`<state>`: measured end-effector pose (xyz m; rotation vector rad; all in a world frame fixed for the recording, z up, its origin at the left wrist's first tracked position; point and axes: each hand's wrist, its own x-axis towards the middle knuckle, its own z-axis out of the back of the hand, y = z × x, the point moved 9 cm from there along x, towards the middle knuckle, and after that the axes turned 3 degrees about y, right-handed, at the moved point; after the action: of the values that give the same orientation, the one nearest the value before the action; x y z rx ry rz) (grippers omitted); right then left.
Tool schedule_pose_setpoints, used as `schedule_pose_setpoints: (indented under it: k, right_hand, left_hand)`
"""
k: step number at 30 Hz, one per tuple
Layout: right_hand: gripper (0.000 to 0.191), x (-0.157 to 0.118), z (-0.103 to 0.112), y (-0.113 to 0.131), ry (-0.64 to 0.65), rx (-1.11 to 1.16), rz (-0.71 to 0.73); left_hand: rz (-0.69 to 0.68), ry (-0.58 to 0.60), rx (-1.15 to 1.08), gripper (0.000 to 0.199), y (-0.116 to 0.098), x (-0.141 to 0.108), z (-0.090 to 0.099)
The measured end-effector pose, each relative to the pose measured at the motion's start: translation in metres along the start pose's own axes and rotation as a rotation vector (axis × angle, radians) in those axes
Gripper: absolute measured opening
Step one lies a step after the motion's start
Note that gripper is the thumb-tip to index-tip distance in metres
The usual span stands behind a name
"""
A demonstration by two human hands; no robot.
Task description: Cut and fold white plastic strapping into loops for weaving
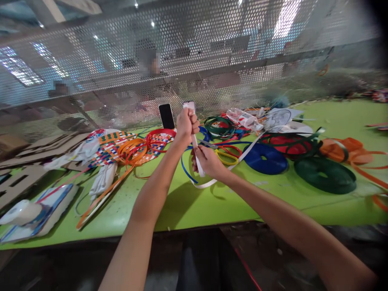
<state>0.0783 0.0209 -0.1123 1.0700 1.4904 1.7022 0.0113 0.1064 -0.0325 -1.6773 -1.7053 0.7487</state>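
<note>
My left hand [186, 123] is raised in a fist around one part of a white plastic strap [194, 141]. Lower and slightly to the right, my right hand [207, 161] pinches the same strap, and a short stretch of it runs between the two hands. From there the strap loops down and trails off to the right across the table. Just beyond my right hand lie yellow-handled scissors [226, 157], partly covered by the strap and other bands. A blue strap [188, 171] curves on the table beside my right hand.
The green table [178, 208] holds a blue coil [265, 159], a dark green coil [325, 174], orange straps [133, 150] and a colourful woven piece [113, 145]. Two phones lean near the perforated metal screen [121, 52], one dark-screened [166, 116]. Cardboard pieces [22, 182] lie left.
</note>
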Motion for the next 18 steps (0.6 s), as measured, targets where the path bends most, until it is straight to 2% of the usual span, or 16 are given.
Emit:
schedule_pose_setpoints:
  k: [3,7,11,13,18]
  right_hand:
    - [0.035,-0.005,-0.010,0.008,0.086,-0.080,0.034]
    - [0.037,-0.010,-0.016,0.013,0.154,-0.146,0.024]
    - [0.038,-0.014,-0.018,0.018,0.180,-0.238,0.026]
    - [0.040,-0.015,-0.017,0.022,0.167,-0.275,0.066]
    - [0.042,-0.014,-0.012,0.025,0.096,-0.240,0.105]
  left_hand:
    - [-0.058,-0.095,-0.078,0.037,-0.023,0.008,0.020]
    - [-0.152,-0.163,-0.146,0.036,-0.052,0.017,0.046]
    - [-0.183,-0.257,-0.184,0.037,-0.065,0.020,0.073]
    - [-0.166,-0.280,-0.207,0.038,-0.065,0.021,0.078]
    - [-0.129,-0.248,-0.305,0.038,-0.063,0.022,0.075]
